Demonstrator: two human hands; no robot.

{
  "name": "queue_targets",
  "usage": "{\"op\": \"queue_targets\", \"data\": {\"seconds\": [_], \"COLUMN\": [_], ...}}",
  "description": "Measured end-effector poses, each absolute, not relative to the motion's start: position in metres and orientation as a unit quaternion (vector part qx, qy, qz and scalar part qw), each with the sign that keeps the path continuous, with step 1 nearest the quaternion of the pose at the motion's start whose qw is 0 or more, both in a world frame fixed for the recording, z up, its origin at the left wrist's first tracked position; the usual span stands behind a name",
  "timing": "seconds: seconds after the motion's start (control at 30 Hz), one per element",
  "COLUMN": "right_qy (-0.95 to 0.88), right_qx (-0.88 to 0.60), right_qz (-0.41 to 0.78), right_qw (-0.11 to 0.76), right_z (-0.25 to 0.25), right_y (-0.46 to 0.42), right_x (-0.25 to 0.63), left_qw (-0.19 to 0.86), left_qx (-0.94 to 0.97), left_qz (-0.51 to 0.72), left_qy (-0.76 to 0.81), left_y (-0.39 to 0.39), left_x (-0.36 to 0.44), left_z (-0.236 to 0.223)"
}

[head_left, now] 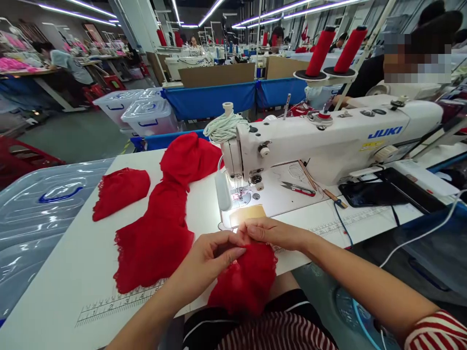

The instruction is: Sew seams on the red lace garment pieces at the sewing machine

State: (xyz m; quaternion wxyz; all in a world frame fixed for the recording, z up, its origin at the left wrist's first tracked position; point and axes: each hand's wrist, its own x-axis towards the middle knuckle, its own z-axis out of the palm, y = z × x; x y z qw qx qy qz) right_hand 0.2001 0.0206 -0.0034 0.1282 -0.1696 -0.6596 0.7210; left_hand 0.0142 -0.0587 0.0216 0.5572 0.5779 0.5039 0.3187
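Observation:
My left hand (219, 255) pinches the top edge of a red fabric piece (251, 282) that hangs over the table's front edge towards my lap. Close beside it, my right hand (260, 229) grips the same edge, its fingertips meeting those of the left. Just beyond the hands is the needle area of a white JUKI sewing machine (328, 141), its lamp lit. A tan patch (248, 215) lies on the machine bed in front of the presser foot. On the left of the table rest a long red fabric piece (156, 233) and a smaller red piece (122, 192).
Thread snips (298, 188) and a wooden-handled tool (323, 187) lie on the machine bed. A dark phone (365, 187) is farther right. Two red thread cones (321, 51) stand behind the machine. Clear plastic bins (149, 114) sit at the back left; a co-worker sits at the back right.

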Motion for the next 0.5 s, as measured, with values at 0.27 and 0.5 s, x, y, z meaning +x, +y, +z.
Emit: {"op": "queue_targets", "data": {"seconds": [0.27,0.5], "right_qy": [-0.527,-0.640], "right_qx": [-0.264,-0.400], "right_qz": [0.785,0.646], "right_qw": [0.191,0.116], "right_z": [-0.015,-0.012], "right_y": [0.007,0.019], "right_x": [0.196,0.191], "left_qw": [0.565,0.402], "left_qx": [0.531,0.622], "left_qz": [0.324,0.212], "left_qy": [0.543,0.638], "left_y": [-0.049,-0.025], "left_x": [0.009,0.014], "left_z": [0.010,-0.001]}}
